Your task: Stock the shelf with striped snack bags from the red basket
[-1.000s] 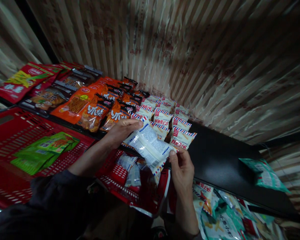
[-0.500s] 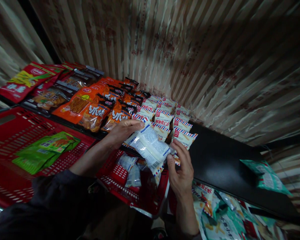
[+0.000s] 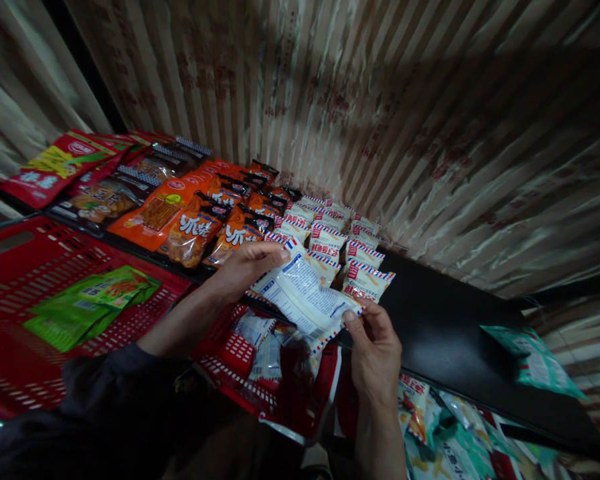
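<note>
A white snack bag with a red-and-blue striped edge is stretched between my two hands, its printed text side facing up. My left hand pinches its upper left corner. At its right end, my right hand grips the edge between thumb and fingers. Just beyond stand rows of matching white snack bags on the black shelf. Below the held bag, a red basket contains a few similar white bags.
Orange snack bags, dark brown packs and red bags line the shelf's left part. Green packs lie in another red basket. One teal bag rests at the shelf's right end; more teal bags are heaped below.
My right hand has moved slightly right and down, and its grip now closes on the bag's right edge. The bag looks flatter and more stretched out. My left hand keeps its hold.
</note>
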Motion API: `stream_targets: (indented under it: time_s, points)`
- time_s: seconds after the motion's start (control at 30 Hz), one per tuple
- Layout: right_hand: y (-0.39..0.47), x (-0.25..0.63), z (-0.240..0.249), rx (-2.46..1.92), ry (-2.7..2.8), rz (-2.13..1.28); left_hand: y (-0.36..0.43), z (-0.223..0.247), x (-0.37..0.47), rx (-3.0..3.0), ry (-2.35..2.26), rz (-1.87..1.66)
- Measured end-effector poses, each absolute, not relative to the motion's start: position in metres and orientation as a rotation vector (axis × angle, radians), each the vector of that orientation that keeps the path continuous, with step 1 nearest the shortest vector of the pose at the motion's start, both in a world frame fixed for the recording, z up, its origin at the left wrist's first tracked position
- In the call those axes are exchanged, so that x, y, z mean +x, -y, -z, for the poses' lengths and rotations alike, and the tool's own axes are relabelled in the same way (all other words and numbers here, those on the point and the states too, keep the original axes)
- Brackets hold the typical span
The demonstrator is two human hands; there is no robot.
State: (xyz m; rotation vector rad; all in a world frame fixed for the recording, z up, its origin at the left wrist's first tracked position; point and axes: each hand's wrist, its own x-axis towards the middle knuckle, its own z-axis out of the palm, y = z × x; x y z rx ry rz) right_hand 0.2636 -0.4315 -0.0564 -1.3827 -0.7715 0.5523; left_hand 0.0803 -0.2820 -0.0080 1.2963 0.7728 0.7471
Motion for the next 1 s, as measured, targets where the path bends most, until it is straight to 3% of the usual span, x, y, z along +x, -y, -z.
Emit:
stream_targets:
  time_s: [0.23, 0.5, 0.73, 1.0]
  points:
    - [0.447, 0.252, 0.04, -1.335, 0.815, -0.376, 0.287, -0.006, 0.08, 1.473, -0.805, -0.881]
    - [0.462, 0.233, 0.02, -1.196, 1.223, 0.14, 0.297, -0.015, 0.081, 1.574, -0.716, -1.128]
    - [0.456, 0.223, 0.015, -1.152, 1.564, 0.146, 0.284, 0.003, 0.08, 1.444, -0.594, -1.297]
    - [0.443, 0.208, 0.031, -1.173, 1.697, 0.138, 0.284, -0.001, 0.086, 1.171, -0.633, -1.05]
